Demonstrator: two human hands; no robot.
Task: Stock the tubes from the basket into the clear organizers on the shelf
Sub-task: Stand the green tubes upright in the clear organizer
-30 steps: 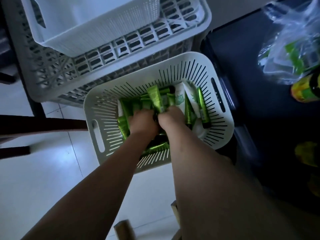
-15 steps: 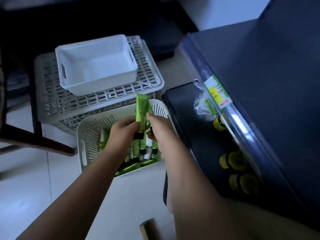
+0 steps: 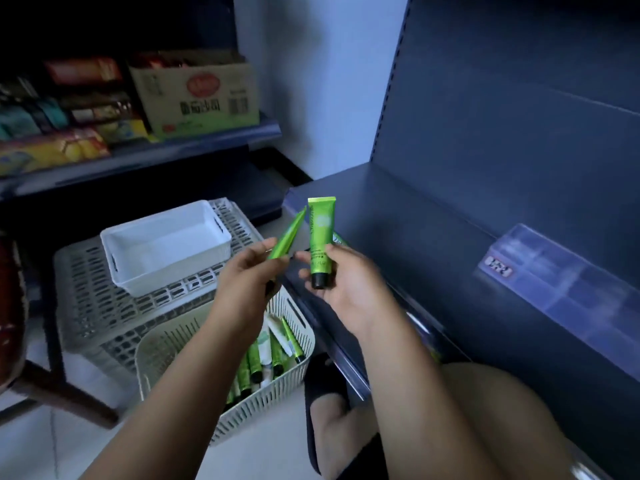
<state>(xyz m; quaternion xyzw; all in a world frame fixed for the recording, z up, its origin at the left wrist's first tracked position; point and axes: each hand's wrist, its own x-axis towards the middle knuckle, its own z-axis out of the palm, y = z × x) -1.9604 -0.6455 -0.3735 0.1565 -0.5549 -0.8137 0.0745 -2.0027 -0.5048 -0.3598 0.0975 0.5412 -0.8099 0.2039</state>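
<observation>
My right hand (image 3: 346, 285) holds an upright green tube (image 3: 320, 237) with its black cap pointing down. Just left of it, my left hand (image 3: 249, 282) grips a second green tube (image 3: 287, 235), tilted with its flat end up and to the right. Both hands hover above the white slotted basket (image 3: 207, 341) on the floor, where several green and white tubes (image 3: 266, 358) lie. A clear organizer (image 3: 571, 296) sits on the dark blue shelf (image 3: 433, 244) to the right.
A small white bin (image 3: 162, 244) rests on a grey crate (image 3: 90, 306) behind the basket. A far shelf at the upper left carries a cardboard box (image 3: 197, 98) and packaged goods. My knee (image 3: 502, 410) is at the lower right, and a dark chair leg (image 3: 62, 393) at the left.
Both hands lifted out of the basket, each with a green tube, and rose toward the shelf. The view swung up from the basket to the shelf and organizer.
</observation>
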